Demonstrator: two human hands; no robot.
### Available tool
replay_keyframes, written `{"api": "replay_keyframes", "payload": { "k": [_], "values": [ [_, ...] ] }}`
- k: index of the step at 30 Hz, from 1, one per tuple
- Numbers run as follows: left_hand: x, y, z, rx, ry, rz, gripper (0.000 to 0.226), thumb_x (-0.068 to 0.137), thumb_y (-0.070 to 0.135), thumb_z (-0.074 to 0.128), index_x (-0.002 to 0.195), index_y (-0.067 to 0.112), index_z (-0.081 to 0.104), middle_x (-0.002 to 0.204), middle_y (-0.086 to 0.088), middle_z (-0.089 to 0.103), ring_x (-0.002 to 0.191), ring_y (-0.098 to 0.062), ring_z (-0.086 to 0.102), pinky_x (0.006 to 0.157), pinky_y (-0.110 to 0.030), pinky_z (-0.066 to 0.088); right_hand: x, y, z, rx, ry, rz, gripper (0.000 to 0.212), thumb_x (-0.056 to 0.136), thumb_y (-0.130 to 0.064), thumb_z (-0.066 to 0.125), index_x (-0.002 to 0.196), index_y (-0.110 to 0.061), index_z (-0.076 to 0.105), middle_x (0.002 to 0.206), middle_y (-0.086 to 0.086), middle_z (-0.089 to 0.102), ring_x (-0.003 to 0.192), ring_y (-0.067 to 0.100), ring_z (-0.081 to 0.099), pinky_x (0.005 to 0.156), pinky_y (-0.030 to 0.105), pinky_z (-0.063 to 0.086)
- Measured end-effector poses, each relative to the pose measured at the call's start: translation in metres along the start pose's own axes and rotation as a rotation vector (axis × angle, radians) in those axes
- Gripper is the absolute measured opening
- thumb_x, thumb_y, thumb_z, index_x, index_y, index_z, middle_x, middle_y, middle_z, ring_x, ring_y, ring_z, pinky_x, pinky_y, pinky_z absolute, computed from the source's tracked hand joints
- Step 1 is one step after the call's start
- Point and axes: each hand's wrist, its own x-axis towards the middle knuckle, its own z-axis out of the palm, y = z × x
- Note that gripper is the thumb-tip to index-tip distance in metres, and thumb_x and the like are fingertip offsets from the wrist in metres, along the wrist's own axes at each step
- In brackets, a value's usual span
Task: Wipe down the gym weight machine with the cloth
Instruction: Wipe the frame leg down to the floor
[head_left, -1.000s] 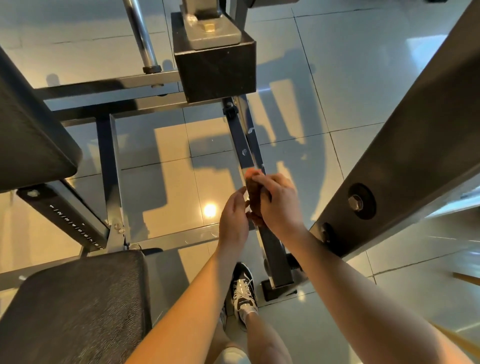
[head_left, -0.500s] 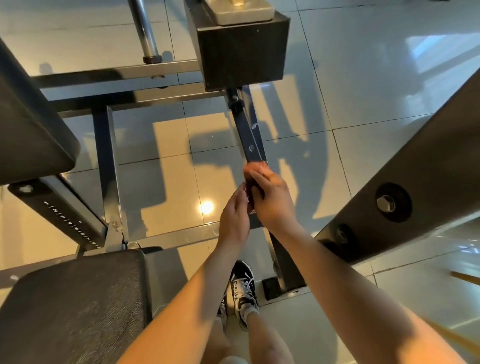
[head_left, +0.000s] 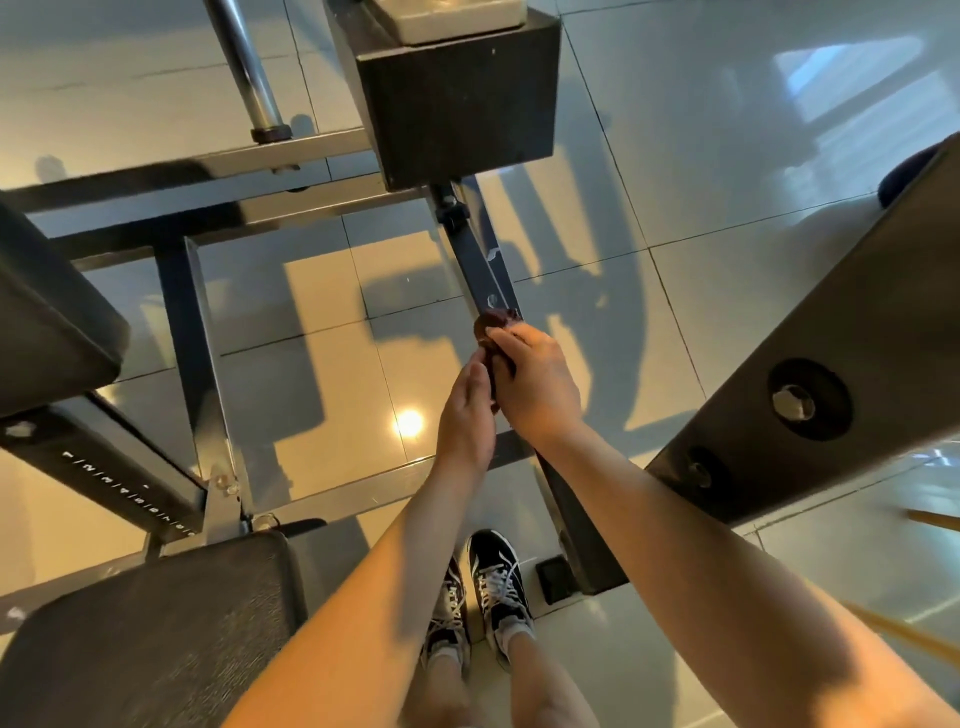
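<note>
- both hands, right hand (head_left: 537, 387) and left hand (head_left: 465, 415), slid a little further up the slanted bar (head_left: 475, 260) toward the black weight block (head_left: 457, 98)
- more of the brown cloth (head_left: 493, 323) pokes out past the right fingertips now

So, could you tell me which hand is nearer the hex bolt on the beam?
Right. The right hand is left of the hex bolt; the left hand lies beyond it, farther left.

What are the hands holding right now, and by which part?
The right hand grips the brown cloth by its middle, pressed on the slanted bar; the left hand touches its lower end, grip unclear.
</note>
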Motion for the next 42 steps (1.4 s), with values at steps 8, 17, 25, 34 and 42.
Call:
{"api": "replay_keyframes", "payload": {
  "k": [8,17,25,34,42],
  "values": [
    [0.01,-0.005,-0.006,0.008,0.019,-0.028,0.043,0.108,0.049,0.029,0.144,0.032,0.045,0.142,0.001,0.056,0.129,-0.017,0.055,0.112,-0.045,0.045,-0.016,0.006,0.002,-0.087,-0.023,0.082,0.042,0.104,-0.029,0.055,0.145,-0.036,0.052,0.153,-0.01,0.046,0.14,0.017,0.037,0.104,0.036,0.048],
    [0.03,-0.004,-0.018,-0.057,-0.034,-0.016,0.049,0.109,0.047,0.024,0.156,0.033,0.03,0.147,0.004,0.052,0.126,-0.017,0.058,0.101,-0.033,0.051,0.044,-0.014,0.015,-0.093,-0.111,0.063,0.046,0.104,-0.021,0.055,0.148,-0.032,0.049,0.16,-0.004,0.036,0.153,0.022,0.02,0.115,0.041,0.038],
    [0.021,-0.008,-0.015,-0.06,-0.042,-0.036,0.046,0.106,0.056,0.028,0.146,0.04,0.043,0.147,0.004,0.054,0.135,-0.017,0.052,0.112,-0.039,0.044,0.007,-0.005,0.003,-0.116,-0.09,0.031,0.043,0.104,-0.026,0.053,0.147,-0.031,0.051,0.154,-0.004,0.044,0.148,0.021,0.029,0.113,0.04,0.041],
    [0.021,-0.011,-0.022,-0.108,-0.01,-0.03,0.051,0.109,0.046,0.027,0.157,0.029,0.03,0.153,0.002,0.046,0.123,-0.014,0.061,0.098,-0.022,0.05,0.053,-0.015,0.013,-0.107,-0.145,0.026,0.047,0.104,-0.019,0.051,0.149,-0.032,0.047,0.16,-0.006,0.037,0.152,0.022,0.017,0.112,0.041,0.04],
    [-0.004,-0.012,-0.013,-0.206,0.01,-0.002,0.042,0.108,0.046,0.034,0.15,0.043,0.039,0.149,0.009,0.052,0.131,-0.017,0.056,0.101,-0.046,0.054,0.004,-0.006,-0.006,0.431,-0.205,0.084,0.033,0.107,-0.019,0.047,0.136,-0.034,0.057,0.124,-0.014,0.064,0.123,0.013,0.058,0.1,0.042,0.055]
  ]
}}
